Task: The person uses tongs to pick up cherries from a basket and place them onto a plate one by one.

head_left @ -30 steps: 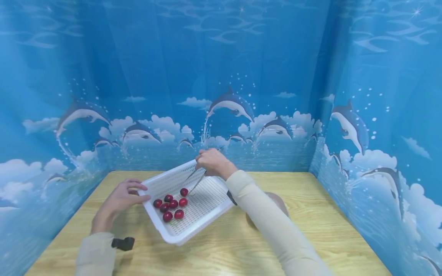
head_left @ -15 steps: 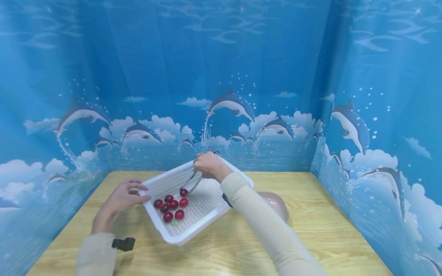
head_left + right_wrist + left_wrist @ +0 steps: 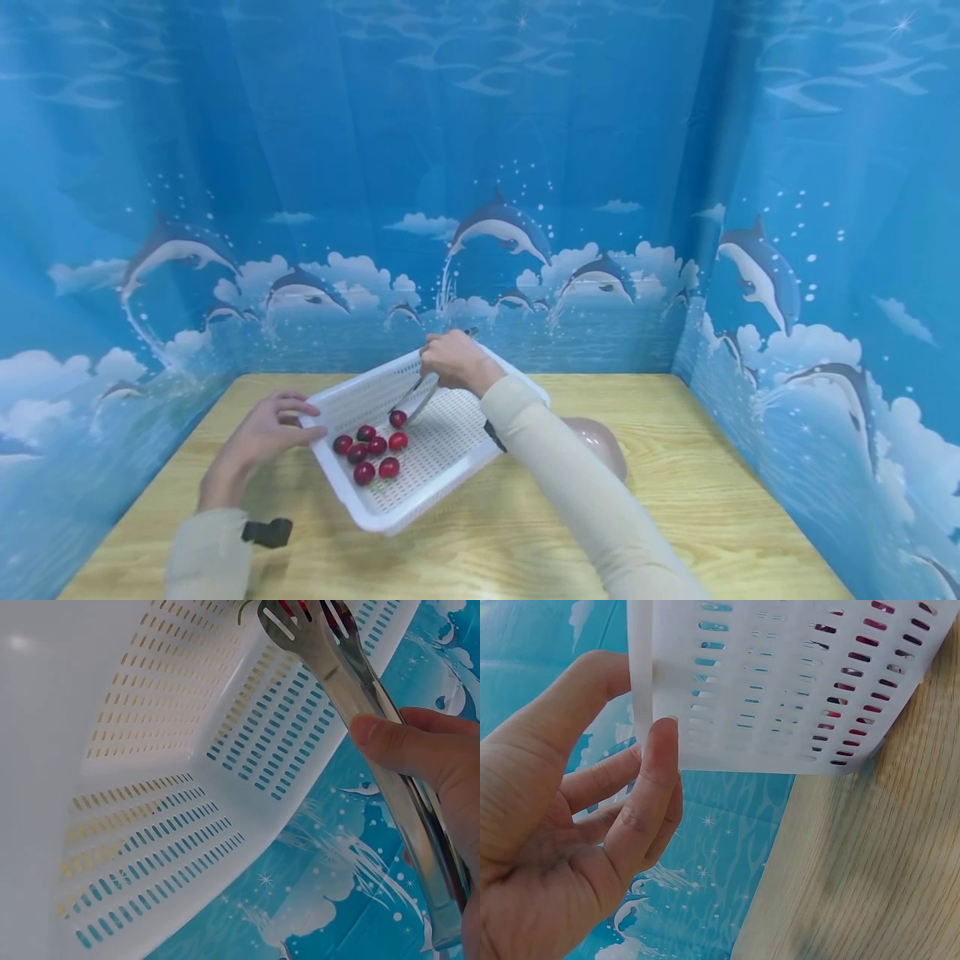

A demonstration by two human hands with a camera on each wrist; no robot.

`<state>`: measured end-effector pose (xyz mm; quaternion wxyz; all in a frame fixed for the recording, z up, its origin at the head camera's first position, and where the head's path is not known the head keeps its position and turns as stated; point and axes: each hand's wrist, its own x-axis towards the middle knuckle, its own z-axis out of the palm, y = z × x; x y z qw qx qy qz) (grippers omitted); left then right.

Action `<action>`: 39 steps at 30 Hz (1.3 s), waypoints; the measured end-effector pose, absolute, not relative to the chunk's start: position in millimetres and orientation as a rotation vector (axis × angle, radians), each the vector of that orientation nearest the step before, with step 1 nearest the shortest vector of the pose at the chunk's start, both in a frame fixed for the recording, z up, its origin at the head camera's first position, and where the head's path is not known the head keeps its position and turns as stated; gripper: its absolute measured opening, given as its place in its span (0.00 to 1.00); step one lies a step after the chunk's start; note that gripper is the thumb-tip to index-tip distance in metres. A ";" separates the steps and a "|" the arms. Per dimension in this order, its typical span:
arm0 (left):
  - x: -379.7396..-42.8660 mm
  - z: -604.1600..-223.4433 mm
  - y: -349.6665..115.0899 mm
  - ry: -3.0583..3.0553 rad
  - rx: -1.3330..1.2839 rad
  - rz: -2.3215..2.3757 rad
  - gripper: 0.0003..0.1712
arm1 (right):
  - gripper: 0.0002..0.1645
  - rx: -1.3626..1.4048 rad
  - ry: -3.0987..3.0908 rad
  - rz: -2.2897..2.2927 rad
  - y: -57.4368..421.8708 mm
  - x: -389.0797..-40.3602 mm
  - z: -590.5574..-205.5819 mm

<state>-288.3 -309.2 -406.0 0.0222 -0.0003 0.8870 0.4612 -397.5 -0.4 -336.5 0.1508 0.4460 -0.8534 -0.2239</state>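
My left hand pinches the left rim of a white perforated plastic basket between thumb and fingers; the left wrist view shows this grip from outside the wall. Several dark red cherries lie grouped in the basket's left end. My right hand reaches over the basket's far side and grips metal tongs. The slotted tong ends are at one cherry beside the group, one on either side of it. In the right wrist view, red shows through the slots, and a thin green stem is nearby.
A pinkish-beige glossy bowl stands on the wood-grain table right of the basket, partly hidden by my right sleeve. A blue dolphin-print curtain closes off the back and sides.
My right hand has come slightly down and left, and the tong arms have closed in around the cherry. More of the bowl shows. My left hand and the basket hold nearly still.
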 end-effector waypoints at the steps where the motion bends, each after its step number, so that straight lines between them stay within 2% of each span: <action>1: -288.1 -406.0 -309.2 2.747 -0.001 1.429 0.37 | 0.16 1.277 -2.452 -0.631 0.8 -396.7 -335.5; 18: -286.1 -404.4 -309.0 2.746 0.020 1.432 0.37 | 0.21 1.290 -2.455 -0.350 34.6 -381.5 -321.9; 39: -286.2 -407.4 -310.3 2.756 0.027 1.421 0.38 | 0.17 1.315 -2.236 -0.019 90.0 -369.5 -327.0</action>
